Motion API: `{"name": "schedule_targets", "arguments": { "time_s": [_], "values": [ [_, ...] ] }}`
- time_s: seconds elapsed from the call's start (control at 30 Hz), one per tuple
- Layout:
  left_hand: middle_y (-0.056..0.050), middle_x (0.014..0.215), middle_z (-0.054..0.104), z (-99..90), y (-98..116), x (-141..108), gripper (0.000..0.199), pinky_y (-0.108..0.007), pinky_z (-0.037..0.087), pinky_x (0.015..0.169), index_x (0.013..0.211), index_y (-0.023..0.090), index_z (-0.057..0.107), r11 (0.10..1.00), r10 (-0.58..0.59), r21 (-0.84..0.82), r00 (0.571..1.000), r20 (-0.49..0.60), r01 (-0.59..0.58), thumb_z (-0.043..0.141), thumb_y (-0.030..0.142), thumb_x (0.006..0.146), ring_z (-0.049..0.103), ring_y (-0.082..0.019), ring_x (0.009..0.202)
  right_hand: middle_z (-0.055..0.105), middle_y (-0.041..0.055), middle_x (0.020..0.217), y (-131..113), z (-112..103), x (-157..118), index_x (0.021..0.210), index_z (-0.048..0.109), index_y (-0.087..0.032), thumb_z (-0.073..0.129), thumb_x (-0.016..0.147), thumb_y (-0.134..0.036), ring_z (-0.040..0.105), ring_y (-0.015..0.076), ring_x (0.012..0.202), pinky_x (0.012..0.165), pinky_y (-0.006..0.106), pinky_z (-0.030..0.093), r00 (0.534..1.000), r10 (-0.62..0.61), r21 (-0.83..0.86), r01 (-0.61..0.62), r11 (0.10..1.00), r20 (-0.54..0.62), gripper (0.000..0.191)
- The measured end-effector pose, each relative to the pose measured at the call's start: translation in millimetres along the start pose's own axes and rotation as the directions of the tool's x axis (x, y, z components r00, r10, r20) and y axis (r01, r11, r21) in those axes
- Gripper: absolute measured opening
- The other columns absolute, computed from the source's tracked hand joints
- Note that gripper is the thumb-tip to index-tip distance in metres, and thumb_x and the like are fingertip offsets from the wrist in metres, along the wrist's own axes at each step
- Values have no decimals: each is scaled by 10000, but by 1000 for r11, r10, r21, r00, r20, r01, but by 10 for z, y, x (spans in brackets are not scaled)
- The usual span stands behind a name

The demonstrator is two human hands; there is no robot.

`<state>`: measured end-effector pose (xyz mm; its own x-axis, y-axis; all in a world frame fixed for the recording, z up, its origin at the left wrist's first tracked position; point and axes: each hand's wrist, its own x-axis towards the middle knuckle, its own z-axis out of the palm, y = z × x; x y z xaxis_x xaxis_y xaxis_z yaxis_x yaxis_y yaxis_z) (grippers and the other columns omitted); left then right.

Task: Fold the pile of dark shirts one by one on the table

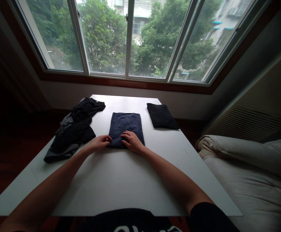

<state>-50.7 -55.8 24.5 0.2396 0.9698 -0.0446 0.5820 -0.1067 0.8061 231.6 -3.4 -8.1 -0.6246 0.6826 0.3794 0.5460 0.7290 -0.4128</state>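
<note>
A navy garment [126, 122], folded into a flat rectangle, lies in the middle of the white table [121, 183]. At its near left corner is my left hand [101, 143], with the thumb and fingers curled together on the garment's edge. My right hand [133, 141] rests on the near part of the cloth, fingers spread and lying flat. Which kind of garment it is, the folds do not show.
Rumpled black and grey clothes [76, 129] are heaped along the table's left edge. A folded black garment [162, 116] lies at the right edge. Beyond the table is a window [128, 38]; a pale sofa [246, 170] stands at the right.
</note>
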Motion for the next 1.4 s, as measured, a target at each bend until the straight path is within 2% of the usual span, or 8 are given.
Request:
{"name": "schedule_targets", "arguments": {
  "time_s": [0.2,0.33,0.43,0.67,0.97,1.13,1.27,1.4],
  "values": [
    [-50,940,687,61,94,-34,609,-276,440,682,1309,172,713,999,10,-47,991,-131,-16,715,475,780,571,-177,716,578,103,1482,-8,9,7,1367,673,-261,649,1014,-386,442,297,1464,1246,548,315,1000,3,-3,-3,1000,-7,375],
    [-36,866,650,52,126,-38,696,-260,408,638,1393,140,661,988,13,-150,998,-60,-22,736,464,781,528,-163,693,575,98,1486,-1,16,0,1369,671,-266,654,1010,-381,443,295,1464,1251,542,311,1000,6,0,-6,1000,-10,378],
    [-21,809,620,30,90,-14,689,-247,375,610,1371,135,680,989,19,-147,1000,-8,-20,757,474,776,511,-162,687,568,94,1496,3,14,-5,1373,667,-264,649,1013,-383,434,295,1470,1253,541,307,1000,7,3,-7,1000,-7,379],
    [-3,738,611,48,12,30,544,-247,356,592,1234,161,760,998,47,-28,997,-55,-49,729,460,780,498,-158,640,577,102,1483,5,12,0,1368,673,-263,656,1010,-378,444,293,1461,1245,539,321,1000,-5,-8,5,1000,-8,376],
    [-66,956,758,51,51,21,401,-283,459,713,1097,187,814,997,74,0,996,-43,-74,684,449,822,646,-234,825,576,94,1485,3,17,-1,1371,668,-268,656,1011,-379,442,294,1461,1250,543,310,1000,0,-9,0,1000,-5,377],
    [-47,858,714,85,146,-34,390,-305,447,725,1082,218,800,977,84,206,988,-131,-56,608,526,938,634,-227,767,570,94,1491,-4,12,2,1362,671,-261,654,1008,-382,439,295,1462,1253,540,309,1000,4,-6,-4,1000,-11,374],
    [-100,1035,678,188,214,-67,331,-370,473,911,1158,227,768,890,236,449,924,-301,-81,597,447,979,634,-277,963,571,95,1489,-8,23,1,1365,670,-262,664,1000,-382,438,303,1462,1252,546,308,1000,1,-1,-1,1000,-8,384],
    [-155,1468,557,356,274,-47,446,-480,338,1177,1419,232,649,771,452,579,868,-206,-265,561,419,1024,494,-343,1354,578,100,1473,-6,26,31,1337,686,-242,657,995,-352,468,279,1435,1241,483,353,997,28,19,-27,999,-72,360]
  ]
}}
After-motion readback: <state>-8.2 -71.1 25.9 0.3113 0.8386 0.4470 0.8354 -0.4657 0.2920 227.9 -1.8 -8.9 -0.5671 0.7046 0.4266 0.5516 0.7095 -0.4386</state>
